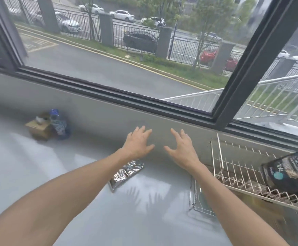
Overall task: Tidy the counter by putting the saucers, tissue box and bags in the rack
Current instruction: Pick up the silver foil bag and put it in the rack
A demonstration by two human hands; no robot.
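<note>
Both arms reach forward over the grey counter [29,174]. My left hand [138,142] and my right hand [181,148] hover side by side with fingers spread, holding nothing. A silver foil bag [126,172] lies flat on the counter just below my left wrist. At the right stands a white wire rack [233,167], and a black bag [290,170] rests in it at the far right. A brown cardboard tissue box [39,127] sits at the back left against the wall, touching a blue and white packet [59,124]. No saucers are in sight.
A grey wall with a dark window frame [109,89] runs along the back of the counter. Under my right forearm, part of the rack's lower wire section [195,197] shows by the counter surface.
</note>
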